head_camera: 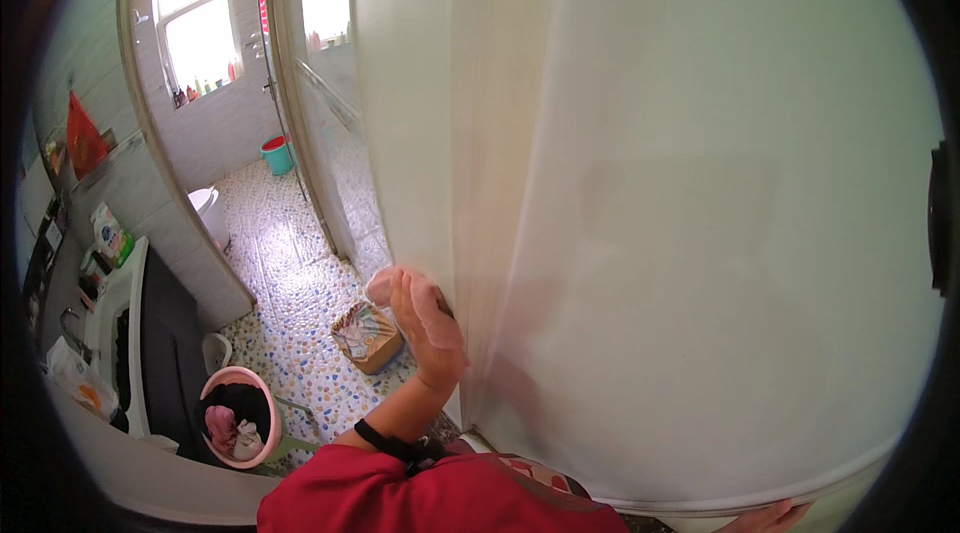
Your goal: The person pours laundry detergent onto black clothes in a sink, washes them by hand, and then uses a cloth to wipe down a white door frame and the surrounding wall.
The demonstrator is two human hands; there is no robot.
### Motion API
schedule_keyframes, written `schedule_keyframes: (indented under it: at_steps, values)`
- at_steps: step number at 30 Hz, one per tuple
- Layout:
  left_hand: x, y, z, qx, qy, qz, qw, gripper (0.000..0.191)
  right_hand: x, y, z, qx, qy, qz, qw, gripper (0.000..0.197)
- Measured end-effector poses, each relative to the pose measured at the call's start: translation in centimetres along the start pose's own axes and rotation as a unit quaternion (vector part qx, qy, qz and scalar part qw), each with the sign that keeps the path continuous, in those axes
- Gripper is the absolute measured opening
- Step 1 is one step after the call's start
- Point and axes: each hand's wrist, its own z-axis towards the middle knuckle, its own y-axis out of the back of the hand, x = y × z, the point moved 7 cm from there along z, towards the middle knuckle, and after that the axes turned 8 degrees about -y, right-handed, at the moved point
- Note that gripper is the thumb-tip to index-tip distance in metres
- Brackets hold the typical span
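My left hand (424, 308) is raised at the middle of the view with a pink cloth bunched against its palm and fingers. It is close to the edge of a pale door frame (491, 158). A black band circles that forearm. My right hand (772, 516) shows only partly at the bottom right, with its fingers at the lower edge of a large whitish door panel (675, 233); the rest of it is hidden or cut off.
A patterned box (386, 353) stands on the pebble-patterned floor. To the left are a pink basin (279, 413) with dark and pink clothes and a washbasin counter (137, 270). Through the doorway stands a turquoise bucket (278, 159).
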Motion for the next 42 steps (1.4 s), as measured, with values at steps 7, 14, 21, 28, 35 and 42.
schedule_keyframes:
  at_steps: [7, 14, 21, 28, 35, 42]
  values:
    - [-2.5, 5.2, 8.7, -0.126, -0.088, -0.223, 0.963, 0.056, 0.4, -0.3, 0.2, 0.011, -0.036, -0.015, 0.999, 0.05]
    - [-5.2, 9.3, 21.6, -0.187, -0.113, -0.324, 0.921, 0.057, 1.6, -1.9, 0.1, 0.033, -0.006, 0.048, 0.998, 0.053]
    - [-3.3, 4.7, 8.6, -0.143, -0.144, -0.229, 0.952, 0.058, 2.0, -2.1, 0.3, 0.047, -0.016, 0.069, 0.996, 0.052]
    - [0.4, 0.8, -4.4, -0.064, -0.056, -0.195, 0.977, 0.051, -1.7, 0.7, 0.0, 0.003, -0.042, 0.02, 0.999, 0.047]
    - [0.2, 0.5, -4.4, -0.071, -0.051, -0.203, 0.975, 0.051, -0.9, 0.4, 0.2, -0.01, -0.031, 0.051, 0.998, 0.05]
    - [-1.1, 2.9, 7.7, -0.108, -0.018, -0.356, 0.928, 0.036, 0.1, -0.5, 0.2, 0.014, -0.028, 0.057, 0.998, 0.057]
